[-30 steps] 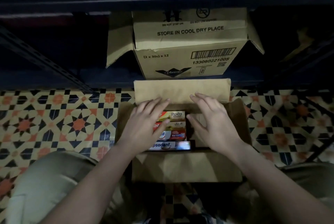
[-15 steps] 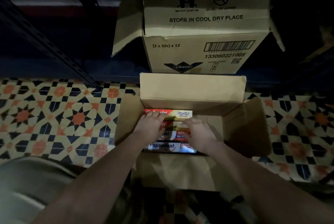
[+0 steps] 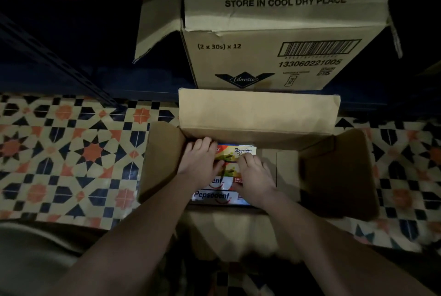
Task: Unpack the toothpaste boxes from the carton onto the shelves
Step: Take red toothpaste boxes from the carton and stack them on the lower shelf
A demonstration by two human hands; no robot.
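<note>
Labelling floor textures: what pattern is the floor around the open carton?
Geometric star tiles in orange, navy and cream; head view.

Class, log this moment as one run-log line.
stage: reaching | left hand: on toothpaste boxes | right hand: on boxes | carton: open | shelved: none seen

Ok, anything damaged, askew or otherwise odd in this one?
Minor only. The big Libresse carton on the bottom shelf has a ragged tear along its front flap fold. Toothpaste boxes lie neatly stacked in the open carton, with the left hand and right hand on them.
</note>
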